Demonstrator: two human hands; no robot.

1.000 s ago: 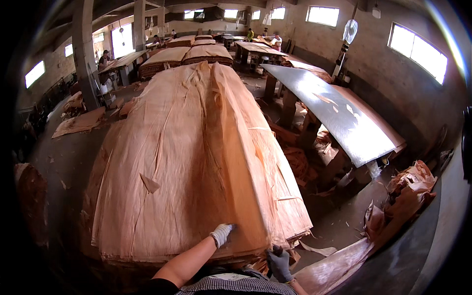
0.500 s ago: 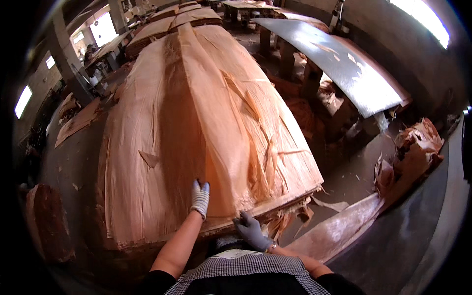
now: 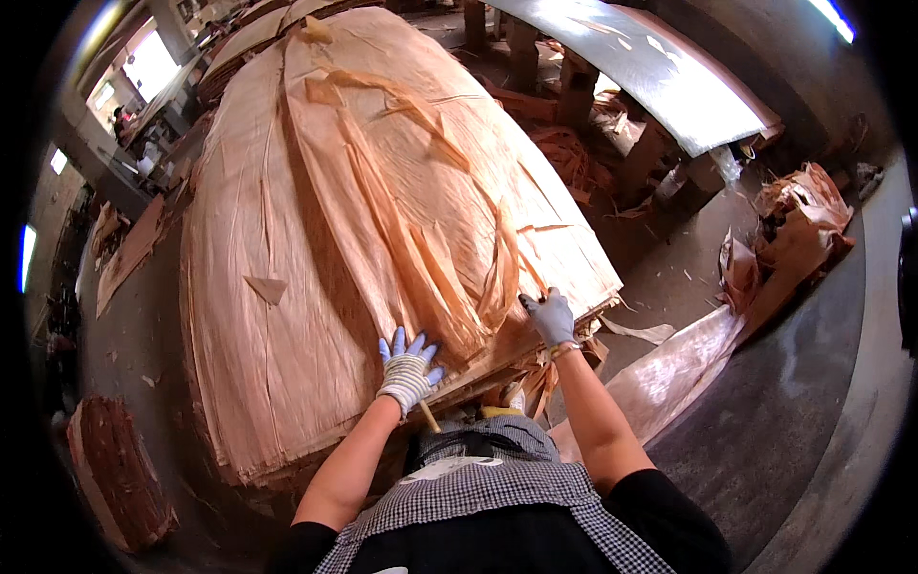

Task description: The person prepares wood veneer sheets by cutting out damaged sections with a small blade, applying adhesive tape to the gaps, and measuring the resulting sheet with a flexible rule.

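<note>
A tall stack of thin, pale orange wood veneer sheets (image 3: pixel 316 249) fills the middle of the view. The top sheet is torn into long curling strips (image 3: pixel 430 239) on its right side. My left hand (image 3: pixel 406 368), in a white knit glove, lies flat with fingers spread on the top sheet near the stack's near edge. My right hand (image 3: pixel 550 316), in a grey glove, is closed on the lower end of a torn veneer strip at the stack's near right corner.
A long grey-topped bench (image 3: pixel 660 77) on wooden legs runs along the right, with veneer scraps (image 3: pixel 794 220) heaped by its end. A veneer piece (image 3: pixel 669 373) lies on the floor at right. A rolled bundle (image 3: pixel 120 469) sits at lower left. More stacks stand far back.
My view has dipped closer to the stack. My right hand moved from the near edge up and right onto the torn strips. My left hand shifted right along the edge.
</note>
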